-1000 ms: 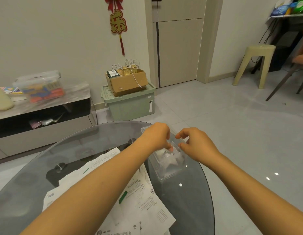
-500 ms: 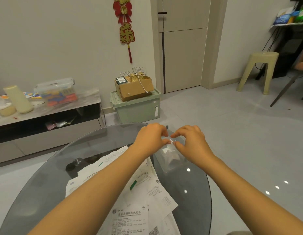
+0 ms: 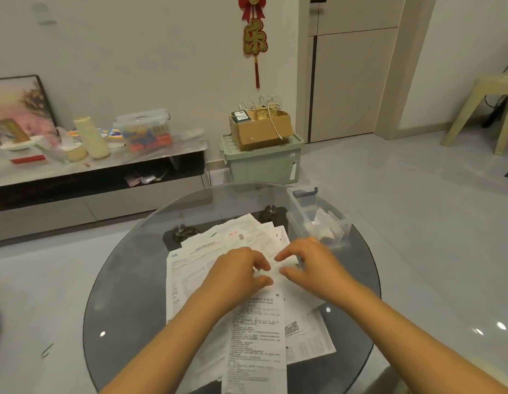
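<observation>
We log: left hand [image 3: 238, 273] and right hand [image 3: 312, 265] pinch the leaflet [image 3: 255, 336] near the box [image 3: 296, 223]. Probably folding; next needs a straight crease.

Probably a home: TV bench [image 3: 105, 163], wall charm [image 3: 255, 38].

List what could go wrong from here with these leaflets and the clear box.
1. The long leaflet lies on a loose, overlapping pile; lifting it by its top edge, where the left hand and right hand meet, may drag other sheets across the glass table.
2. The clear box stands near the table's rim beside the right hand; a bump might push it off.
3. Pulling the hands apart could tear the thin paper.
</observation>
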`<state>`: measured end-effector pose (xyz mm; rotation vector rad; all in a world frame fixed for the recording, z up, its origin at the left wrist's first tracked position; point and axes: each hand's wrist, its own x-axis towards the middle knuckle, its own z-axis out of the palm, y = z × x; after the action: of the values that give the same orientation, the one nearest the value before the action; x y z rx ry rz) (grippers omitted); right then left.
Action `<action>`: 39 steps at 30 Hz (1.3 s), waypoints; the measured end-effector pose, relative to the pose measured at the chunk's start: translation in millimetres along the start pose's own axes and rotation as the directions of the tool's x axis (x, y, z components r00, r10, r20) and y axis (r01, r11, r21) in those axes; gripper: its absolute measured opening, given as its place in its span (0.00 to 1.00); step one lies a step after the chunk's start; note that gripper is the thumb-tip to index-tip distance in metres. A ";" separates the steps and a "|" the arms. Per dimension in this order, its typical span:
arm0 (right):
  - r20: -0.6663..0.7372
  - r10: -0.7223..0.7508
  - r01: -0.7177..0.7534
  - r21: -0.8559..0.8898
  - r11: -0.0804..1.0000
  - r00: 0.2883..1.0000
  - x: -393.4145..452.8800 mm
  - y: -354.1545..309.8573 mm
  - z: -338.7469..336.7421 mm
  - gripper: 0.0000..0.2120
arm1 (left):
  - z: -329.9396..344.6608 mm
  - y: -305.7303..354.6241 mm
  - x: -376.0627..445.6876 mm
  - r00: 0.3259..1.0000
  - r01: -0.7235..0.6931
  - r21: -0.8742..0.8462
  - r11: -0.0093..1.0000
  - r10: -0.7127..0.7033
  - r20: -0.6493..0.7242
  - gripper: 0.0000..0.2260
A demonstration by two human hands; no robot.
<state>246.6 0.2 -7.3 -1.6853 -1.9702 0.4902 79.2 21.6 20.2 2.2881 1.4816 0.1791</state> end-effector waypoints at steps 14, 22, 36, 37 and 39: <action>0.310 0.021 0.010 -0.100 0.995 0.951 4.3 -5.8 25.0 0.16 | 28.2 -40.7 -3.2 0.991 -0.001 -0.021 1.000 0.004 0.135 0.18; 0.087 0.085 -0.090 0.058 0.994 0.993 32.9 -4.8 38.7 0.07 | 22.1 -53.4 14.5 0.961 0.027 -0.235 0.972 -0.090 -0.261 0.19; -0.109 0.029 -0.024 0.053 0.998 0.994 30.5 -2.1 38.8 0.20 | 14.8 -56.8 -10.0 0.975 -0.105 -0.096 0.990 0.083 -0.208 0.26; -0.100 0.016 -0.010 0.058 0.998 0.995 27.7 -2.3 35.8 0.21 | 13.6 -56.1 -12.2 0.977 -0.134 -0.093 0.987 0.116 -0.177 0.25; -0.049 -0.012 0.016 0.067 0.998 0.999 22.6 -2.5 30.1 0.24 | 14.0 -55.4 -16.9 0.983 -0.179 -0.092 0.980 0.174 -0.061 0.25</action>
<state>224.6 23.5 -27.2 -1.6263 -1.9086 0.5000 29.7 22.3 -12.8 2.3506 1.2638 0.3572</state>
